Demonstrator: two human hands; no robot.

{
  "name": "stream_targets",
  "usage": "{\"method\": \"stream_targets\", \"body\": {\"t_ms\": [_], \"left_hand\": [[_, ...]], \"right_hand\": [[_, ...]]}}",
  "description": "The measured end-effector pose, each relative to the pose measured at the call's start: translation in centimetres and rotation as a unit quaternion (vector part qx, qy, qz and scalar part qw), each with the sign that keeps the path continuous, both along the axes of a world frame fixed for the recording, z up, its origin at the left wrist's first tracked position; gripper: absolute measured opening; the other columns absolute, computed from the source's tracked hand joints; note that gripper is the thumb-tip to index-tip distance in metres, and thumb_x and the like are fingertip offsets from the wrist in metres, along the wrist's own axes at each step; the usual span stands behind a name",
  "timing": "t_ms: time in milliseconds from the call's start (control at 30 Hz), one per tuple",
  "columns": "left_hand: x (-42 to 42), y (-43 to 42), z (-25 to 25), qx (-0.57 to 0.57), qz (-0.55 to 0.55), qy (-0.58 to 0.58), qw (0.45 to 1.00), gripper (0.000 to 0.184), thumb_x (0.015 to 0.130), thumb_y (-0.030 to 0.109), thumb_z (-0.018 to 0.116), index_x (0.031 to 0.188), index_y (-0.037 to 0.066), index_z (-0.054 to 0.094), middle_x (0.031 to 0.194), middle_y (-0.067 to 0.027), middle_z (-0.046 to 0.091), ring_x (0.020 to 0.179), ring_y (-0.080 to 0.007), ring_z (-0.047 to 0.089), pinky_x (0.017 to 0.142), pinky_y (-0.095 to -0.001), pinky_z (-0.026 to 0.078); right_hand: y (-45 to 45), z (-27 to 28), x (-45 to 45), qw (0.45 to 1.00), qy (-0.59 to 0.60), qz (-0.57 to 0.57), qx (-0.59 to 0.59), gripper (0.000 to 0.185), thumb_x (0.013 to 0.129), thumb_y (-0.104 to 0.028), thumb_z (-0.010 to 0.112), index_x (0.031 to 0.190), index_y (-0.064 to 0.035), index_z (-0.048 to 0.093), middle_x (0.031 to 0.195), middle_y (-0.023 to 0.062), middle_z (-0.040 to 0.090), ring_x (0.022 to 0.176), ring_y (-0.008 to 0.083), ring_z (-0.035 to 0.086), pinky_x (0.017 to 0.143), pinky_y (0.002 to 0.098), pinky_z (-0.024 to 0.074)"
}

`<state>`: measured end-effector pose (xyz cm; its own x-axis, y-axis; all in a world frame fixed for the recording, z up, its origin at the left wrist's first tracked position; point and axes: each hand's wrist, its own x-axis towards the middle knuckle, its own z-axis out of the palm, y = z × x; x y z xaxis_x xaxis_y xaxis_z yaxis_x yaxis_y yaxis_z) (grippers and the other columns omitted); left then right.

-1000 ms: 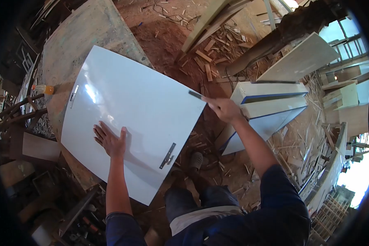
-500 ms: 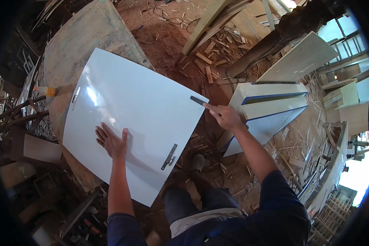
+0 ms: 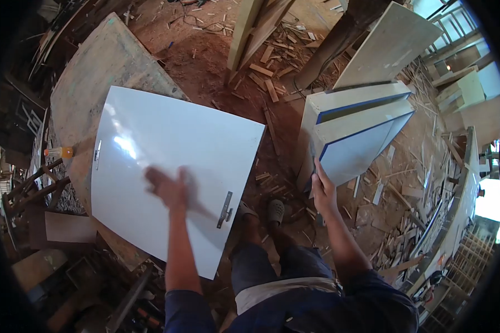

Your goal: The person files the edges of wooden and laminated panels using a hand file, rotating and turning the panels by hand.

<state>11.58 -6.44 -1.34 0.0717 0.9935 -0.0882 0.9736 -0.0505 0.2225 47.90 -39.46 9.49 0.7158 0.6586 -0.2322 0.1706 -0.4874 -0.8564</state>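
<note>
A large glossy white panel (image 3: pixel 205 144) lies on a worn wooden table. Over its middle is my left hand (image 3: pixel 169 186), blurred by motion, thumb and fingers apart, holding nothing; whether it touches the surface I cannot tell. My right hand (image 3: pixel 324 191) is wrapped round a flat dark file (image 3: pixel 315 161), held upright off the panel's right side and close to a white box-shaped cabinet piece (image 3: pixel 339 127) with blue edging. One metal hinge-like fitting (image 3: pixel 225 210) sits near the panel's lower right edge, and another small fitting (image 3: pixel 97 155) near its left edge.
The wooden table (image 3: pixel 103 55) extends beyond the panel. An orange-filled bottle (image 3: pixel 65 152) stands at its left. A plywood sheet (image 3: pixel 391 44) leans behind the cabinet piece. Wood scraps (image 3: pixel 269 89) litter the dirt floor, and a timber post (image 3: pixel 339 41) rises at the back.
My right hand has drawn the file away from the panel's upper right corner, down and toward the cabinet piece. My left hand has shifted right across the panel. The view has also shifted.
</note>
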Motion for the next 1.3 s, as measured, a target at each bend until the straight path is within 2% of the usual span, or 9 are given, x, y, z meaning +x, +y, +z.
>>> {"method": "stream_targets", "body": {"t_ms": [67, 133, 233, 333, 367, 467, 667, 967, 1300], "left_hand": [[11.5, -3.3, 3.4, -0.029, -0.152, -0.048, 0.987, 0.126, 0.095, 0.069, 0.067, 0.175, -0.009, 0.007, 0.186, -0.0257, 0.005, 0.173, -0.0368, -0.001, 0.139, -0.0550, -0.002], [21.1, -6.9, 5.8, -0.019, -0.352, -0.046, 0.935, 0.128, 0.089, 0.075, 0.069, 0.174, -0.005, 0.018, 0.185, -0.0245, 0.010, 0.173, -0.0392, 0.004, 0.136, -0.0653, 0.002], [28.6, -10.6, 12.2, -0.078, -0.534, -0.029, 0.841, 0.099, 0.094, 0.066, 0.072, 0.166, 0.004, 0.044, 0.180, -0.0232, 0.030, 0.170, -0.0399, 0.018, 0.135, -0.0656, 0.017], [28.1, -13.9, 5.7, -0.205, -0.572, -0.271, 0.746, 0.071, 0.097, 0.050, 0.077, 0.151, 0.007, 0.063, 0.166, -0.0208, 0.052, 0.160, -0.0380, 0.042, 0.133, -0.0553, 0.032], [26.4, -13.7, 6.7, -0.078, -0.571, -0.321, 0.752, 0.052, 0.095, 0.035, 0.083, 0.139, 0.009, 0.072, 0.154, -0.0173, 0.064, 0.148, -0.0369, 0.057, 0.129, -0.0482, 0.041], [18.9, -9.9, 9.0, -0.104, -0.420, -0.401, 0.807, 0.054, 0.093, 0.020, 0.083, 0.143, 0.006, 0.068, 0.153, -0.0185, 0.063, 0.147, -0.0394, 0.056, 0.126, -0.0516, 0.042], [1.6, 2.0, 5.7, 0.111, -0.241, -0.099, 0.959, 0.091, 0.099, 0.052, 0.072, 0.168, 0.003, 0.040, 0.176, -0.0230, 0.038, 0.166, -0.0430, 0.028, 0.137, -0.0592, 0.014], [0.3, 2.8, 5.7, 0.087, -0.272, -0.064, 0.956, 0.108, 0.096, 0.069, 0.066, 0.175, 0.007, 0.027, 0.181, -0.0223, 0.027, 0.170, -0.0410, 0.020, 0.138, -0.0608, 0.010], [-0.1, 3.0, 5.4, 0.088, -0.269, -0.082, 0.956, 0.109, 0.095, 0.076, 0.064, 0.174, 0.007, 0.031, 0.181, -0.0201, 0.030, 0.169, -0.0413, 0.022, 0.137, -0.0619, 0.013]], "right_hand": [[-2.1, -0.8, -1.5, 0.999, 0.009, -0.047, 0.017, 0.053, 0.115, -0.016, 0.059, 0.167, -0.0066, 0.050, 0.120, 0.0125, 0.075, 0.097, 0.0144, 0.064, 0.092, 0.0307, 0.0532], [-2.2, -0.7, -2.3, 0.996, 0.022, -0.080, 0.035, 0.053, 0.115, -0.016, 0.060, 0.166, -0.0060, 0.050, 0.109, 0.0097, 0.073, 0.087, 0.0106, 0.059, 0.082, 0.0285, 0.0516], [-1.4, 1.7, -2.0, 0.994, 0.052, -0.098, -0.003, 0.048, 0.115, -0.018, 0.061, 0.160, -0.0029, 0.053, 0.096, 0.0062, 0.070, 0.078, 0.0081, 0.058, 0.072, 0.0276, 0.0497], [-1.7, 2.2, -0.7, 0.992, 0.066, -0.097, -0.038, 0.041, 0.115, -0.020, 0.062, 0.151, -0.0011, 0.058, 0.089, 0.0031, 0.067, 0.071, 0.0085, 0.058, 0.066, 0.0286, 0.0500], [-1.7, 2.2, -0.6, 0.990, 0.089, -0.112, -0.016, 0.037, 0.115, -0.021, 0.062, 0.147, -0.0009, 0.060, 0.087, 0.0020, 0.066, 0.070, 0.0087, 0.058, 0.065, 0.0293, 0.0500], [-1.5, -0.5, -0.8, 0.985, 0.126, -0.116, 0.025, 0.030, 0.116, -0.023, 0.062, 0.138, -0.0038, 0.067, 0.084, 0.0035, 0.067, 0.068, 0.0115, 0.061, 0.064, 0.0316, 0.0516], [3.7, -0.6, -6.0, 0.993, -0.034, 0.063, -0.092, 0.031, 0.113, -0.037, 0.063, 0.118, -0.0093, 0.076, 0.089, 0.0174, 0.076, 0.080, 0.0376, 0.075, 0.072, 0.0490, 0.0585], [15.3, -3.4, -4.4, 0.983, -0.144, 0.062, -0.095, 0.044, 0.110, -0.045, 0.064, 0.090, -0.0053, 0.069, 0.087, 0.0243, 0.074, 0.082, 0.0523, 0.070, 0.071, 0.0611, 0.0541], [16.6, -3.2, -2.7, 0.981, -0.147, 0.044, -0.120, 0.042, 0.108, -0.046, 0.067, 0.095, -0.0062, 0.074, 0.088, 0.0240, 0.075, 0.087, 0.0503, 0.073, 0.078, 0.0595, 0.0563]]}}
